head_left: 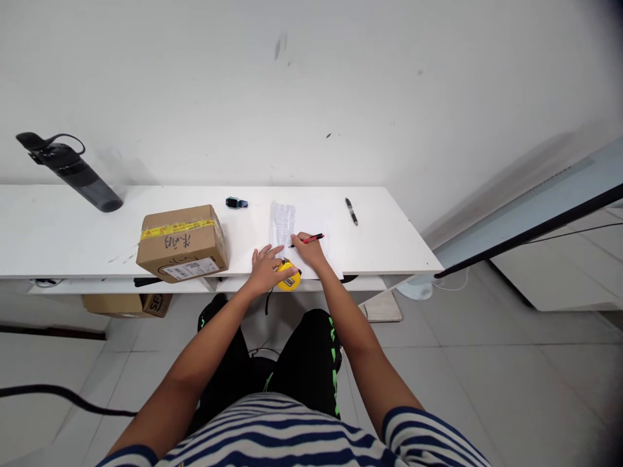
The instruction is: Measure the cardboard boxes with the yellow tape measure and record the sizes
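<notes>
My right hand (pixel 310 250) is closed round a red and black pen (pixel 314 239), its tip down at a sheet of white paper (pixel 325 224). On the left part of the paper are dense lines of writing. My left hand (pixel 264 268) lies with fingers spread at the paper's left side. Its thumb reaches across a yellow tape measure (pixel 289 280) at the table's front edge, and a black strap hangs below. I cannot tell whether the thumb presses on the tape measure.
A taped cardboard box (pixel 182 243) stands left of my hands, with a dark water bottle (pixel 92 185) farther left. Behind lies a small dark watch-like device (pixel 236 202). Another pen (pixel 351 211) rests to the right on the white table (pixel 389 240). A wall rises behind.
</notes>
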`<state>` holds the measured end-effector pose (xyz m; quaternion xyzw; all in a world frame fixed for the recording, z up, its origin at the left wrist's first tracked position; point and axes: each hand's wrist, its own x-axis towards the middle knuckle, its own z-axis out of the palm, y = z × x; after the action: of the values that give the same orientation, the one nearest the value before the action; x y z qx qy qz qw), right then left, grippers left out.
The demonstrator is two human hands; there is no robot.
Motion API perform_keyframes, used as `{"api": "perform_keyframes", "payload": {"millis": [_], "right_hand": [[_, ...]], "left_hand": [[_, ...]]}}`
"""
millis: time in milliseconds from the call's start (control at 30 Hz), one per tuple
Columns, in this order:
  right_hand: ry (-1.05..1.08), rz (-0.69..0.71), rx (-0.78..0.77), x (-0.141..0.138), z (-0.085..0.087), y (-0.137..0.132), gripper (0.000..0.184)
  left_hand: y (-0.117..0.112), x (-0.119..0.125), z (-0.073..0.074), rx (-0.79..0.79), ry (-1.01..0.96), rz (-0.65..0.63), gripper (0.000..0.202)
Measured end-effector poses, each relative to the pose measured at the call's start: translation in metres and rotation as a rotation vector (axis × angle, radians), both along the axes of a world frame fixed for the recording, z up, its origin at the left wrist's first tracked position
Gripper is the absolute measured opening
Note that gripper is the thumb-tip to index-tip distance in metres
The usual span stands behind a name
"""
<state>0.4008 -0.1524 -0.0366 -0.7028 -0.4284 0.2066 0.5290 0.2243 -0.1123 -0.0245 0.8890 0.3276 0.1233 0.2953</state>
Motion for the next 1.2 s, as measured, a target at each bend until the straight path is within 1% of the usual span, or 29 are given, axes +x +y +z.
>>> {"api": "perform_keyframes", "payload": {"millis": [333,567,733,867,1033,1200], "right_hand": [[-0.012,-0.041,0.013,0.0005,-0.0031,0.0013,0.038],[-0.003,-0.030,0.004,0.0009,-0.0022,-0.0005,0.036],[-0.007,-0.033,0.002,0.0002,-0.0027,-0.0011,0.037],[-0.022,-0.071,0.011,0.0013,-0.0044,-0.0003,0.036],[-0.011,-0.045,0.006,0.0022,-0.0048,-0.0004,0.037],[-0.015,-0.071,0.011,0.0009,-0.0036,-0.0014,0.038]], "left_hand": [[-0.0007,0.0001,0.0028,-0.009,0.013,-0.004,0.040],[-0.0009,0.0004,0.0031,-0.007,0.019,-0.007,0.042],[-0.0009,0.0001,0.0032,-0.010,0.018,-0.008,0.041],[-0.0007,0.0002,0.0024,-0.015,0.008,-0.007,0.038],[-0.0011,0.0002,0.0024,-0.013,0.009,-0.007,0.037],[-0.0018,-0.0006,0.0036,-0.012,0.008,-0.012,0.038]]}}
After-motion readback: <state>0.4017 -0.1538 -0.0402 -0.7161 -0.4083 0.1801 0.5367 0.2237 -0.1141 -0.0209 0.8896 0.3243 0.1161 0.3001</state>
